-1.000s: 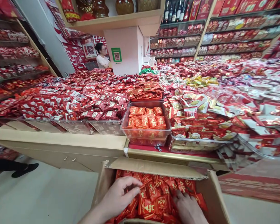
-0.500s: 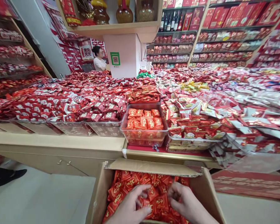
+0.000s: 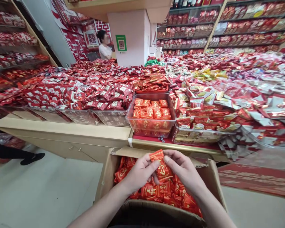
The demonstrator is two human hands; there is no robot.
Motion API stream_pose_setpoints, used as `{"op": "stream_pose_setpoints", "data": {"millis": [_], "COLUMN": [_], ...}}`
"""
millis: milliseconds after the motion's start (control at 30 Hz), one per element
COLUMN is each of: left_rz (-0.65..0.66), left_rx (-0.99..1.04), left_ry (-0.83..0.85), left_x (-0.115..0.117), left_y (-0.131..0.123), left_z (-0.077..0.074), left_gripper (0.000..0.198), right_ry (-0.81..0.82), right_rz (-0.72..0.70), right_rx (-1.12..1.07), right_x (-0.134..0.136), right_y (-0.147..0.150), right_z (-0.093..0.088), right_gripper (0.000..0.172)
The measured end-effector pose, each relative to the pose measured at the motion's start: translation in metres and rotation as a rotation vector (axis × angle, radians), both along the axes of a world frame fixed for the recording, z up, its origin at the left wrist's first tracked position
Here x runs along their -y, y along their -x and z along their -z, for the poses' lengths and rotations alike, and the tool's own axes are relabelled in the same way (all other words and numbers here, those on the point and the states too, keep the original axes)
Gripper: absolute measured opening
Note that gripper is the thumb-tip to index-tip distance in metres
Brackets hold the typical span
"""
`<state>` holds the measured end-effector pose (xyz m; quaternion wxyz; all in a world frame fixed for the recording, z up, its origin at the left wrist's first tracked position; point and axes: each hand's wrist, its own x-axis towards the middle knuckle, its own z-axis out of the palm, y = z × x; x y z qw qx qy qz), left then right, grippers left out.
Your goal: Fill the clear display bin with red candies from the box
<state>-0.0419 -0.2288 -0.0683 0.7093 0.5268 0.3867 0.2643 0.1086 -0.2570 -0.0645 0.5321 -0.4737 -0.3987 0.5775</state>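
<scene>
Both hands have come up out of the cardboard box (image 3: 106,179) since a moment ago, lifting a stack of red packets (image 3: 161,167) just above the loose ones inside. On the stack the left hand (image 3: 139,173) has its grip clenched from nine o'clock and the right hand (image 3: 184,171) from three o'clock. At twelve o'clock a clear bin (image 3: 152,130) of similar packets stands on the desk (image 3: 61,130).

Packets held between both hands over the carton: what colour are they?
Red-orange with gold print; the packets show best in the head view.
</scene>
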Motion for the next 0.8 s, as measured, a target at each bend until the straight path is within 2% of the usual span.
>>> {"op": "stream_pose_setpoints", "data": {"millis": [67, 100, 200, 300, 400, 533, 600, 667, 800], "left_rz": [-0.010, -0.027, -0.056, -0.049, -0.079, 0.008, -0.030, -0.117, -0.189], "left_rx": [-0.003, 0.008, 0.102, 0.146, 0.030, -0.184, -0.205, -0.147, -0.038], "left_ry": [-0.042, -0.065, -0.110, -0.055, 0.017, -0.113, -0.136, -0.065, 0.067], "left_x": [0.000, 0.000, 0.004, 0.008, 0.008, 0.005, 0.005, 0.007, 0.013], "left_y": [0.000, -0.001, -0.005, -0.006, 0.000, 0.013, 0.017, 0.018, 0.020], "left_z": [-0.005, -0.006, -0.010, -0.011, -0.009, -0.002, 0.002, 0.005, 0.009], "left_gripper": [0.032, 0.031, 0.030, 0.038, 0.032, 0.023, 0.023, 0.027, 0.033], "right_ry": [-0.020, -0.016, 0.018, 0.004, 0.001, -0.026, -0.034, -0.028, -0.013], "right_rz": [-0.077, -0.065, 0.073, 0.143, 0.118, 0.031, -0.016, -0.025, 0.008], "right_rx": [-0.017, -0.025, -0.072, -0.137, -0.147, 0.003, 0.120, 0.189, 0.122], "right_x": [-0.003, -0.004, -0.007, -0.007, -0.004, 0.004, 0.008, 0.012, 0.019], "right_y": [0.002, 0.003, 0.006, 0.007, 0.007, 0.007, 0.008, 0.010, 0.016], "right_z": [0.000, 0.001, 0.009, 0.017, 0.022, 0.028, 0.031, 0.032, 0.030], "right_gripper": [0.024, 0.022, 0.019, 0.016, 0.015, 0.035, 0.029, 0.020, 0.020]}}
